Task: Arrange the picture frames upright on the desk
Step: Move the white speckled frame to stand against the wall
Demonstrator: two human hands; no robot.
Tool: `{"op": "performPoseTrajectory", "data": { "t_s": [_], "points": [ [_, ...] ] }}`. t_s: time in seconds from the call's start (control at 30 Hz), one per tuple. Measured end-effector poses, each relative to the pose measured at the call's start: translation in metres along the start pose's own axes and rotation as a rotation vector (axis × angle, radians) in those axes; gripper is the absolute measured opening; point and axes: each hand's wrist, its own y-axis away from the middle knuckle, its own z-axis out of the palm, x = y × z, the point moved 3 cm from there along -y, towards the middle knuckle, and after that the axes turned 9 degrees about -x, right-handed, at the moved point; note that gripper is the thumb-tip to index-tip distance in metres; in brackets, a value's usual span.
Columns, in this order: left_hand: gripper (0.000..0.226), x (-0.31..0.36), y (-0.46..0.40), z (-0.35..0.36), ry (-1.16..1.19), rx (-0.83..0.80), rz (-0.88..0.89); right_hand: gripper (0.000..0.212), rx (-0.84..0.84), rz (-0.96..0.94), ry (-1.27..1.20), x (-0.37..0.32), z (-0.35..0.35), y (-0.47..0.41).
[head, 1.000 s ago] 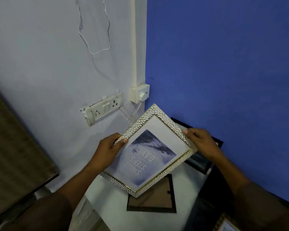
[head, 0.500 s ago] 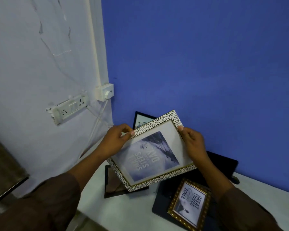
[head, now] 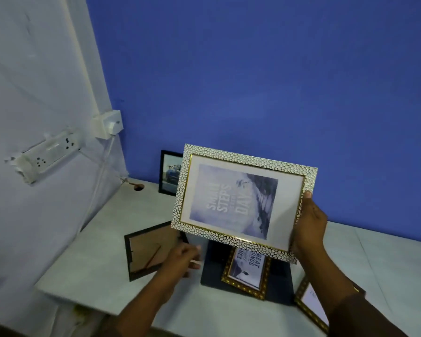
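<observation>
My right hand (head: pixel 310 222) grips the right edge of a white pebble-pattern frame (head: pixel 238 200) with a "small steps" print, held tilted in the air above the desk (head: pixel 102 242). My left hand (head: pixel 182 260) is off the frame and blurred, low over the desk beside a dark frame lying face down (head: pixel 147 250); its fingers look loosely apart and hold nothing. A small black frame (head: pixel 169 172) stands upright against the blue wall. A gold frame (head: pixel 247 271) lies flat on a dark sheet (head: pixel 281 285). Another gold frame (head: pixel 311 305) lies at the right.
A socket strip (head: pixel 49 153) and a plug box (head: pixel 107 124) hang on the white wall at left, with a cable running down to a hole in the desk (head: pixel 137 187). The desk's front edge runs below my arms.
My left hand has let go of the white frame and dropped toward the face-down dark frame. My right hand alone now holds the white frame, raised and turned. The view has swung right.
</observation>
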Motion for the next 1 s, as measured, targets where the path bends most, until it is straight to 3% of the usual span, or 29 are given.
{"op": "performPoseTrajectory", "data": {
  "t_s": [0.17,0.37,0.53,0.6,0.7,0.8,0.93,1.0],
  "points": [
    [0.025,0.036,0.003,0.071,0.140,-0.244,0.124,0.046,0.103,0.131,-0.128,-0.003,-0.049,0.009],
    [0.022,0.080,-0.012,0.130,0.309,-0.179,0.352,0.047,0.108,0.229,-0.304,0.004,-0.120,-0.003],
    [0.045,0.112,-0.019,0.186,0.374,-0.229,0.451,0.041,-0.052,0.201,-0.507,-0.017,-0.190,-0.037],
    [0.055,0.119,-0.025,0.208,0.366,-0.259,0.464,0.036,-0.016,0.123,-0.458,-0.029,-0.227,-0.056],
    [0.040,0.122,-0.039,0.225,0.364,-0.261,0.447,0.036,-0.054,0.099,-0.308,-0.033,-0.266,-0.074],
    [0.032,0.125,-0.054,0.238,0.311,-0.271,0.422,0.030,-0.153,0.070,-0.137,-0.033,-0.293,-0.088],
    [0.038,0.135,-0.079,0.241,0.218,-0.260,0.395,0.025,-0.328,0.027,0.168,-0.035,-0.314,-0.108],
    [0.028,0.140,-0.096,0.240,0.168,-0.255,0.372,0.023,-0.419,0.008,0.319,-0.038,-0.315,-0.118]
  ]
}}
